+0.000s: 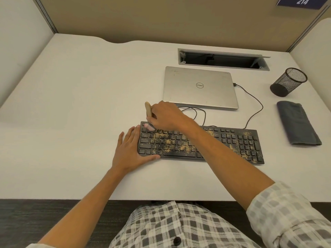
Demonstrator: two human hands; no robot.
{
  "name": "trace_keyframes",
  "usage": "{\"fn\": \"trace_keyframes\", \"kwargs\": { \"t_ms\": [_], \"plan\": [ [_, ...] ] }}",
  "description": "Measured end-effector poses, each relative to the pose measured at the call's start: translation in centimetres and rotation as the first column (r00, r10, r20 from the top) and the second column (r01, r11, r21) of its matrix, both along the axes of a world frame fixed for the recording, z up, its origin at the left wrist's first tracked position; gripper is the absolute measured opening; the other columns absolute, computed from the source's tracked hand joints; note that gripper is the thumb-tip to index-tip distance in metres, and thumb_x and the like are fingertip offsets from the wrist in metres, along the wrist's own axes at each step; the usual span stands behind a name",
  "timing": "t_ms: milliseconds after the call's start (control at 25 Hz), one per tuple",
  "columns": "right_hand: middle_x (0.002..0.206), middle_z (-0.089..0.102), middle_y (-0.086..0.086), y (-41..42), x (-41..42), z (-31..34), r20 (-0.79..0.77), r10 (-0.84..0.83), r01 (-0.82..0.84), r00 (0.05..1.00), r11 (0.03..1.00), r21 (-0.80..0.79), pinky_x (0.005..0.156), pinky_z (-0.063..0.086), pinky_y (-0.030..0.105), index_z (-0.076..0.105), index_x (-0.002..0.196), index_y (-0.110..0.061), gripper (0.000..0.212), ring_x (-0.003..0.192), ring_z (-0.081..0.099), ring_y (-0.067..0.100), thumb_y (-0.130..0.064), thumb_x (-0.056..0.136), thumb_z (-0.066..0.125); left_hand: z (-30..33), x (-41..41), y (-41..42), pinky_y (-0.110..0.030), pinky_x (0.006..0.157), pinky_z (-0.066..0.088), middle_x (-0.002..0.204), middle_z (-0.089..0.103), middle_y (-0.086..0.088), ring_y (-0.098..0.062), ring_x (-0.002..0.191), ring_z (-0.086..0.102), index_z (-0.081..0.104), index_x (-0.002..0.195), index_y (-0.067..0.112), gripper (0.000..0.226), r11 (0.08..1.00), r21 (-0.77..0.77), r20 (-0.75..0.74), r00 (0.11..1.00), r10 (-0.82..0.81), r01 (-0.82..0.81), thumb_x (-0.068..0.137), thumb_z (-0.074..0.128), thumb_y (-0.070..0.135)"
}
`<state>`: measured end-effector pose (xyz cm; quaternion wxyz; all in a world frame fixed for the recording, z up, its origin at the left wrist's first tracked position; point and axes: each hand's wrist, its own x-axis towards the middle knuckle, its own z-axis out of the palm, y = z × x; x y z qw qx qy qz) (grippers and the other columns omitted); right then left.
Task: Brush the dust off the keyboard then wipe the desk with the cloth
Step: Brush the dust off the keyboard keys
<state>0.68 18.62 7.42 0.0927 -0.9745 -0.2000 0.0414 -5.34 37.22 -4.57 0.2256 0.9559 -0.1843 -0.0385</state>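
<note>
Keyboard: one black keyboard [200, 144], near centre of the white desk [80, 104], strewn with tan dust.
Right hand: the right hand [166, 116] grips one wooden brush [148, 109] over the keyboard's far-left corner.
Left hand: the left hand [131, 149], fingers spread flat, presses the keyboard's left end.
Cloth: one folded grey cloth [298, 123], right.
Others: one closed laptop [199, 87], one mesh cup [288, 81].

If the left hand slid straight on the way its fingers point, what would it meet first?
The left hand lies flat at the keyboard's left end, fingers pointing up and slightly right. Straight on, it would probably first meet the brush gripped by the right hand; depth is unclear.
</note>
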Motion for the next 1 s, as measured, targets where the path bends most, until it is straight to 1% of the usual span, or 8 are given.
{"fn": "trace_keyframes", "kwargs": {
  "t_ms": [120,240,360,440,640,760,920,1000],
  "plan": [
    [0.062,0.048,-0.008,-0.1,0.6,0.3,0.027,-0.013,0.013,1.000,1.000,0.008,0.056,0.037,0.029,0.052,0.079,-0.020,0.028,0.058,0.050,0.014,-0.040,0.098,0.045,-0.1,0.1,0.1,-0.045,0.128,0.001,0.168,0.023,0.002,-0.014,0.156,0.011,0.016,0.162,0.018,0.134,1.000,-0.002,0.004,1.000,-0.005,0.005,0.062,0.044,0.101],
    [0.063,0.048,-0.007,-0.2,0.7,0.2,0.007,-0.026,0.026,1.000,1.000,-0.011,0.061,0.040,0.030,0.054,0.083,-0.018,0.027,0.064,0.054,0.019,-0.039,0.098,0.046,-0.2,0.1,0.1,-0.046,0.128,0.002,0.168,0.023,0.003,-0.013,0.156,0.011,0.016,0.162,0.018,0.134,1.000,-0.005,0.002,1.000,-0.006,0.006,0.062,0.043,0.102],
    [0.062,0.044,-0.008,-0.6,1.2,0.5,-0.010,-0.039,0.039,0.999,0.999,-0.008,0.061,0.036,0.030,0.048,0.079,-0.018,0.027,0.063,0.050,0.019,-0.038,0.097,0.048,-0.1,0.0,0.2,-0.043,0.128,0.000,0.168,0.022,0.003,-0.013,0.156,0.010,0.015,0.163,0.019,0.134,1.000,-0.015,-0.001,1.000,-0.003,0.003,0.062,0.044,0.102],
    [0.061,0.044,-0.009,-0.8,1.1,0.4,0.006,-0.039,0.039,0.999,0.999,0.011,0.060,0.036,0.030,0.050,0.079,-0.018,0.029,0.061,0.050,0.018,-0.040,0.097,0.047,-0.2,0.0,0.1,-0.044,0.128,0.001,0.168,0.023,0.003,-0.014,0.156,0.011,0.015,0.162,0.018,0.134,1.000,-0.015,0.004,1.000,-0.006,0.006,0.062,0.043,0.102],
    [0.062,0.042,-0.006,-1.3,1.0,0.7,-0.005,-0.040,0.039,0.999,0.997,-0.073,0.060,0.035,0.030,0.049,0.080,-0.015,0.025,0.063,0.050,0.021,-0.034,0.095,0.049,-0.2,0.0,0.2,-0.045,0.128,0.002,0.167,0.024,0.003,-0.014,0.156,0.012,0.015,0.162,0.019,0.132,1.000,-0.024,0.003,1.000,-0.009,0.009,0.063,0.046,0.100],
    [0.061,0.041,-0.007,-1.5,0.9,0.8,0.013,-0.046,0.046,0.999,0.998,-0.039,0.060,0.036,0.031,0.048,0.075,-0.017,0.030,0.061,0.049,0.020,-0.038,0.097,0.048,-0.2,0.0,0.2,-0.044,0.128,0.001,0.167,0.023,0.003,-0.014,0.156,0.012,0.015,0.162,0.018,0.132,1.000,-0.021,0.005,1.000,-0.008,0.009,0.063,0.047,0.100],
    [0.060,0.042,-0.004,-2.3,0.7,1.0,-0.040,-0.063,0.062,0.997,0.997,-0.041,0.058,0.034,0.030,0.037,0.063,-0.020,0.037,0.055,0.045,0.017,-0.035,0.095,0.050,-0.4,0.1,0.3,-0.045,0.128,0.002,0.167,0.024,0.003,-0.014,0.156,0.012,0.016,0.162,0.019,0.131,1.000,-0.018,0.010,1.000,-0.012,0.013,0.064,0.047,0.100],
    [0.059,0.043,-0.006,-2.5,0.6,1.0,-0.019,-0.081,0.081,0.997,0.996,-0.022,0.056,0.032,0.030,0.041,0.065,-0.019,0.036,0.053,0.043,0.014,-0.037,0.095,0.049,-0.4,0.1,0.2,-0.045,0.128,0.002,0.167,0.024,0.003,-0.014,0.155,0.012,0.015,0.162,0.019,0.131,1.000,-0.018,0.008,1.000,-0.013,0.013,0.064,0.047,0.100]
  ]
}}
